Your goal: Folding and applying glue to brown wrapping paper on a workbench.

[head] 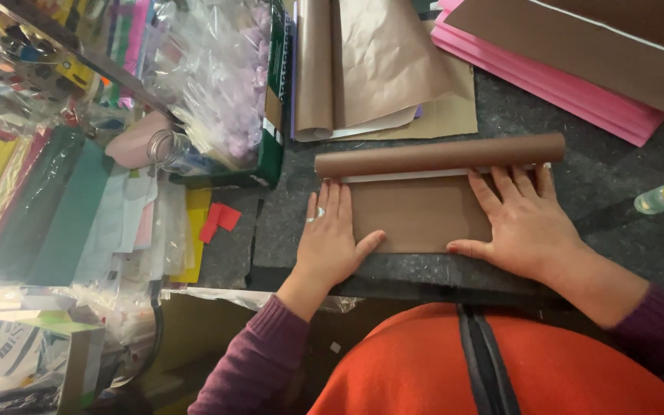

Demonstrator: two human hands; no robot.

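dark grey table (547, 138) carries a half-rolled brown paper sheet (423, 215), its roll (439, 154) at the far edge. left hand (330, 238) and right hand (522, 223) press it flat, fingers spread, gripping nothing. the paper looks light and creasable; best handled at the roll ends.

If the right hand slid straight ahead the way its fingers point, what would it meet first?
The right hand lies flat on the brown paper sheet, fingers pointing away from the body. Straight ahead, almost at its fingertips, is the rolled brown paper tube; it would probably meet that first.
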